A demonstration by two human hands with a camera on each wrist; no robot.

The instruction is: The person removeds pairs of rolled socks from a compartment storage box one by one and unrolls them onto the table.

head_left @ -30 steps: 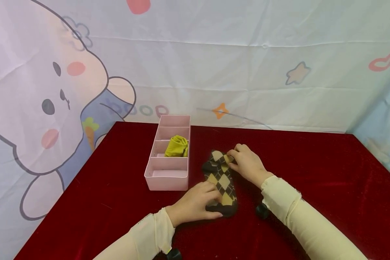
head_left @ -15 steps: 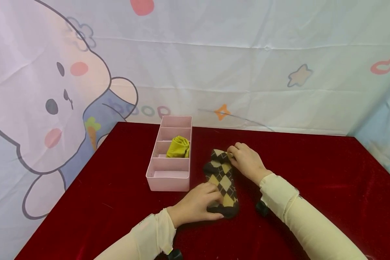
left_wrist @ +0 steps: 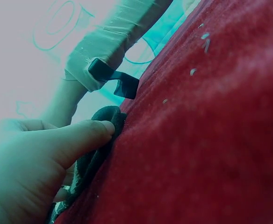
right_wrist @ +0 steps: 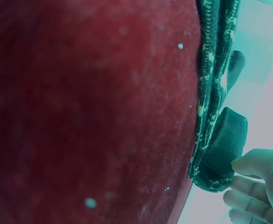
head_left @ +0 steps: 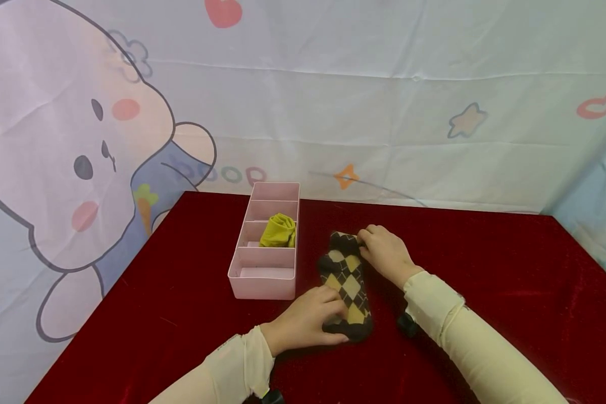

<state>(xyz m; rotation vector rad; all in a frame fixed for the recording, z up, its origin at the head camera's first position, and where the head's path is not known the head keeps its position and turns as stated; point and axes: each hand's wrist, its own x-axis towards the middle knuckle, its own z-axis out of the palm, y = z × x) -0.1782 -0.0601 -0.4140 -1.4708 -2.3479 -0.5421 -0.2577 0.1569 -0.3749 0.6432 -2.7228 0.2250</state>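
Note:
A dark sock (head_left: 351,286) with beige and mustard diamonds lies lengthwise on the red cloth. At its near end, my left hand (head_left: 308,317) grips the dark edge, thumb in front and fingers over the top; the left wrist view shows the thumb against the sock's edge (left_wrist: 99,156). Up at the far end, my right hand (head_left: 386,255) pinches the right corner of a turned-over flap. In the right wrist view that dark flap (right_wrist: 225,144) stands curled up beside the sock's layers, with thumb and fingertips at its edge. The left fingertips are partly hidden.
Left of the sock stands a pink divided box (head_left: 264,287). A rolled yellow-green cloth item (head_left: 279,231) sits in one middle compartment. Behind the table hangs a printed curtain (head_left: 333,112). Each wrist carries a black mount (head_left: 407,324).
My right hand has turned the sock's far end further over towards me, so a dark band shows where diamonds did. The left hand stays in place. The head view has shifted slightly.

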